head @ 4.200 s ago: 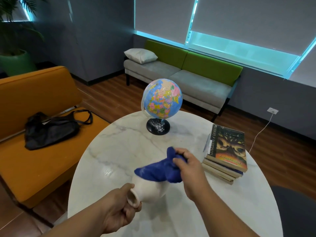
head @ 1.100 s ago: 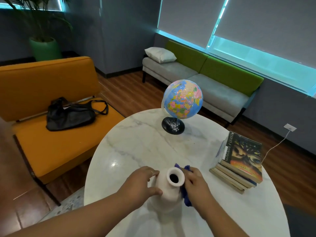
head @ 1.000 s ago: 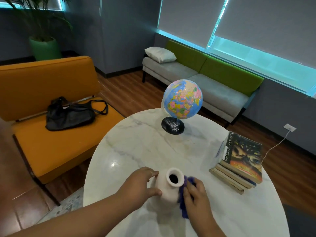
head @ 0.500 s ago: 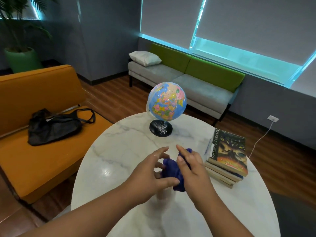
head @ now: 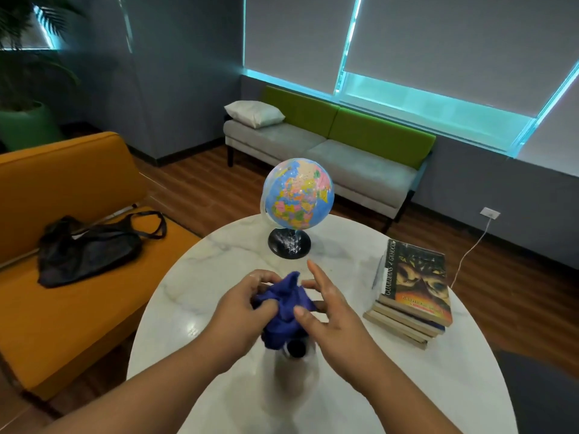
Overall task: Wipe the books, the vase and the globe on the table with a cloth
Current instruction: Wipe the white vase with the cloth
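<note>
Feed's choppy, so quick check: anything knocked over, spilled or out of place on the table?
Nothing stands out. The globe stands upright on its base, the books sit stacked, the vase is upright below the cloth.

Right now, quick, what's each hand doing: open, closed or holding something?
Left hand: fingers curled round the blue cloth, gripping it above the vase.
Right hand: open, fingers straight and spread, thumb touching the cloth.

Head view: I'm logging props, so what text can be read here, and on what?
"GUARDIANS of GA'HOO...": spine of the top book, last letters unclear.
Red title band on its cover: blurred, unreadable.
Map labels on the globe: too small to read.
No other text is legible.
</note>
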